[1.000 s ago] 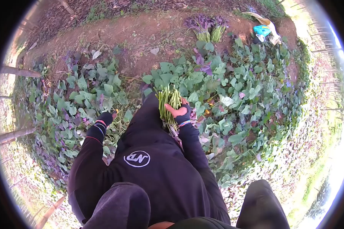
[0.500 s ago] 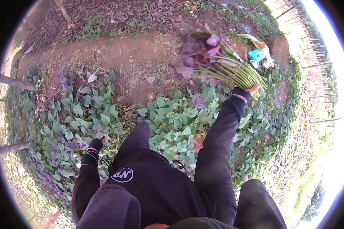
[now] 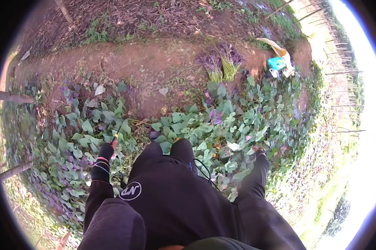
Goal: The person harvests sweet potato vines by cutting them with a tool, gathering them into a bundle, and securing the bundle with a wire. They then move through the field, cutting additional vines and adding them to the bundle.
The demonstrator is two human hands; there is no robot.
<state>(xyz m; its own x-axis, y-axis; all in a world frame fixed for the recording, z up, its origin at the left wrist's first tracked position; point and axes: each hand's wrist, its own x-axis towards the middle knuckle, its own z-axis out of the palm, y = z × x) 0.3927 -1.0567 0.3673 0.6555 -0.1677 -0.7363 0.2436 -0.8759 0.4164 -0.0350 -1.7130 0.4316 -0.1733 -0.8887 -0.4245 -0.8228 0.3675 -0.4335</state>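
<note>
My left hand (image 3: 114, 143) is closed around a small knife-like tool (image 3: 117, 135) with a yellow and red handle and a thin dark tip. It is low over green heart-shaped leaves (image 3: 87, 126). My right hand (image 3: 256, 149) hovers at the leaves on the right, small in view; its fingers seem apart and nothing shows in them. Beyond the plants, two bundles of purple-leaved green stems lie side by side on the soil: a left bundle (image 3: 212, 62) and a right bundle (image 3: 231, 62).
A pale sack (image 3: 279, 50) and a turquoise packet (image 3: 276, 63) lie on the ground to the right of the bundles. Bare reddish soil (image 3: 146, 89) runs behind the leafy bed. Wooden posts (image 3: 15, 97) stand along the left side.
My right hand has let go of the tied stem bundle, now on the soil beside another, and has come back down to the leaves. My left hand has risen slightly, still on its tool.
</note>
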